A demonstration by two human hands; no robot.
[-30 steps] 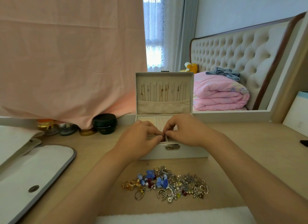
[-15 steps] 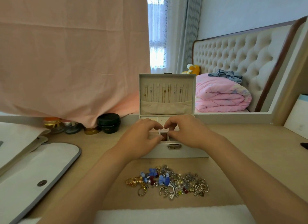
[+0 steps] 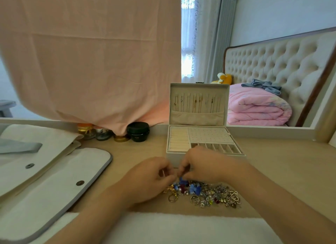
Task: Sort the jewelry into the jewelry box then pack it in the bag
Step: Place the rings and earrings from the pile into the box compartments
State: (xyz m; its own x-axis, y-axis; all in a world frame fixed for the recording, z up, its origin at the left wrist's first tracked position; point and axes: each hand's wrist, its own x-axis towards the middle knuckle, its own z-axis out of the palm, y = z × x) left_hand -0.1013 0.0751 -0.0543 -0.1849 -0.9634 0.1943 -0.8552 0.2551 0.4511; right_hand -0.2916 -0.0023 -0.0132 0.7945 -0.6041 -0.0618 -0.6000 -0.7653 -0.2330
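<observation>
A pale wooden tabletop (image 3: pixel 272 171) runs under a hanging pink cloth (image 3: pixel 91 62), with a bed and a folded pink quilt (image 3: pixel 254 107) showing behind it. I have the jewelry box (image 3: pixel 171 159) standing open straight ahead, lid upright so the necklaces (image 3: pixel 196 103) hang in it and the ring rolls (image 3: pixel 178 140), the earring board (image 3: pixel 209 135) and the little compartments (image 3: pixel 221 147) all face me. The loose jewelry (image 3: pixel 209 194) lies in a heap just in front of the box, close enough that each piece needs only a short lift. My left hand (image 3: pixel 151 178) and right hand (image 3: pixel 205 167) have their fingers curled, tips meeting at the back left of the heap over a blue bow piece (image 3: pixel 181 180). The blur keeps me from telling whether either hand already grips it. I judge I am teasing one piece free of the tangle, which takes both hands. The white bag (image 3: pixel 45 189) lies to my left with its flap open, ready for the box once most of this heap is sorted.
</observation>
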